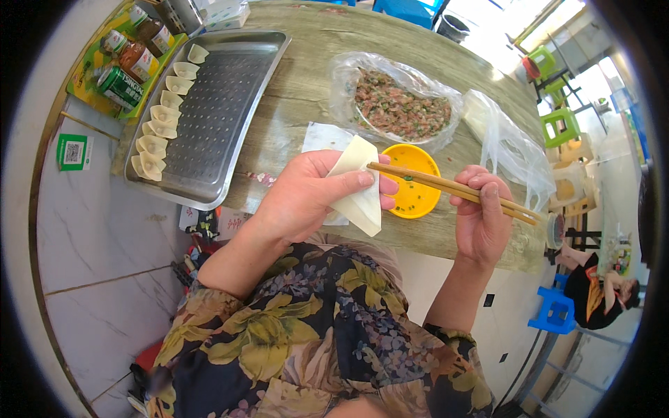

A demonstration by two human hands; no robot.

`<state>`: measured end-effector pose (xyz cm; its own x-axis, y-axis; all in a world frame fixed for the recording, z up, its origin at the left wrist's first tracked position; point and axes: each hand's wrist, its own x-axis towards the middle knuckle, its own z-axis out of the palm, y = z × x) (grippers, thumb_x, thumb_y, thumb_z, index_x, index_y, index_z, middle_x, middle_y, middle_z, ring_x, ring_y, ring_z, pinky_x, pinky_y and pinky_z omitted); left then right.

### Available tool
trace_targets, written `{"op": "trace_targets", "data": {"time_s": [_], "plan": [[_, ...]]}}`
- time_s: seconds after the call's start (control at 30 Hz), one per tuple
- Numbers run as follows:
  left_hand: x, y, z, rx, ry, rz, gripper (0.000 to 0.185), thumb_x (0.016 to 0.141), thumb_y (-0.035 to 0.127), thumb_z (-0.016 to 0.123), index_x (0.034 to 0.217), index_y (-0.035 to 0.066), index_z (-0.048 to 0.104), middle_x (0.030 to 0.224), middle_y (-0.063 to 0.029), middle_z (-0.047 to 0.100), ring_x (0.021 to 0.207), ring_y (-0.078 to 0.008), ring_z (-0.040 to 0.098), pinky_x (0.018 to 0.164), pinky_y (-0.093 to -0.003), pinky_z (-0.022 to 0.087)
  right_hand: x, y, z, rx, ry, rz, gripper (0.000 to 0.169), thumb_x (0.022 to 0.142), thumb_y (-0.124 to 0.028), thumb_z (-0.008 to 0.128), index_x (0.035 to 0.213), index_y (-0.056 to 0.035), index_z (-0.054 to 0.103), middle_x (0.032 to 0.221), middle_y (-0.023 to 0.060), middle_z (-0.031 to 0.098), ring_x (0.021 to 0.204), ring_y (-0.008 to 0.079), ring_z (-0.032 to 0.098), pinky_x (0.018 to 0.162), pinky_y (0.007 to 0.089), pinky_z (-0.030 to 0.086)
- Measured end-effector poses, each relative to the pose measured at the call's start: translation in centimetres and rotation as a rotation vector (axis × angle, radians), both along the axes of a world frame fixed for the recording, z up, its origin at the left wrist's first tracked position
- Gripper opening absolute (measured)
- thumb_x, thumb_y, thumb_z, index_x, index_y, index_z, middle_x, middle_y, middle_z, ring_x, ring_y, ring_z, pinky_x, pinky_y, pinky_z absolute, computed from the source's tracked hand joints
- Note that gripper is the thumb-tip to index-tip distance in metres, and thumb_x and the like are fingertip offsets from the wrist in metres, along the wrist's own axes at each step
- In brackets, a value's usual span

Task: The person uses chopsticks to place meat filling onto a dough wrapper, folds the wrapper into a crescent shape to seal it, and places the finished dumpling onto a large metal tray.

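Observation:
My left hand [308, 190] holds a pale dough wrapper [360, 201], folded over, with the thumb pressed on its front. In my right hand [483, 214] is a pair of wooden chopsticks [434, 183], whose tips touch or nearly touch the wrapper's upper edge. Behind the wrapper stands a yellow bowl [426, 201] with bits of chopped green in it. Farther back, minced meat filling with greens [402, 104] lies in a container lined with clear plastic. A perforated metal tray [219, 115] at the left bears a row of folded dumplings [166, 115].
A white plastic bag [515, 141] lies on the wooden table [308, 42] at the right. Sauce bottles [137, 58] and a green can [121, 88] stand behind the tray by the wall. A person [601, 292] sits at far right near a blue stool [554, 311].

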<state>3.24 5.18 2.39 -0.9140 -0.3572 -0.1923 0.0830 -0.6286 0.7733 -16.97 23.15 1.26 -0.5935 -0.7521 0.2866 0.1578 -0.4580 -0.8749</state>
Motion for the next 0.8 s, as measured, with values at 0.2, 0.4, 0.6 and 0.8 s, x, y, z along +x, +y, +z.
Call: {"op": "trace_targets", "data": {"time_s": [0.2, 0.4, 0.6, 0.8], "plan": [[0.4, -0.1, 0.1, 0.034, 0.001, -0.03, 0.041, 0.101, 0.011, 0.06, 0.135, -0.009, 0.053, 0.112, -0.0195, 0.072, 0.1, -0.0264, 0.073, 0.092, -0.0387, 0.059, -0.2, -0.7, -0.7, -0.046, -0.018, -0.005, 0.026, 0.106, -0.015, 0.05, 0.106, 0.0057, 0.066, 0.111, 0.0232, 0.063, 0.09, 0.0265, 0.065, 0.085, 0.0375, 0.057], [-0.6, -0.9, -0.3, 0.125, 0.045, 0.079, 0.04, 0.102, 0.014, 0.058, 0.135, -0.007, 0.051, 0.12, -0.0179, 0.068, 0.108, -0.0253, 0.069, 0.098, -0.04, 0.056, 2.0, -2.6, 0.6, -0.055, 0.378, -0.299, 0.029, 0.107, -0.016, 0.047, 0.109, 0.0047, 0.066, 0.118, 0.022, 0.064, 0.102, 0.0284, 0.065, 0.09, 0.0396, 0.055], [-2.2, -0.4, 1.2, 0.209, 0.226, 0.242, 0.041, 0.104, 0.016, 0.057, 0.139, -0.003, 0.048, 0.131, -0.0187, 0.062, 0.123, -0.0277, 0.061, 0.109, -0.0434, 0.049, 4.9, -5.9, 1.4, 0.063, 0.927, -0.394, 0.022, 0.099, -0.013, 0.061, 0.113, 0.0031, 0.065, 0.115, 0.0182, 0.065, 0.099, 0.027, 0.065, 0.088, 0.0362, 0.053], [-2.7, 1.3, 1.9, 0.147, 0.316, 0.3, 0.036, 0.105, 0.016, 0.054, 0.137, 0.0, 0.048, 0.132, -0.0195, 0.061, 0.128, -0.029, 0.057, 0.112, -0.0448, 0.045, 6.8, -7.8, 1.0, -0.019, 0.749, -0.422, 0.028, 0.083, 0.004, 0.075, 0.109, 0.002, 0.065, 0.106, 0.0153, 0.067, 0.092, 0.0256, 0.064, 0.08, 0.0352, 0.053]]}}
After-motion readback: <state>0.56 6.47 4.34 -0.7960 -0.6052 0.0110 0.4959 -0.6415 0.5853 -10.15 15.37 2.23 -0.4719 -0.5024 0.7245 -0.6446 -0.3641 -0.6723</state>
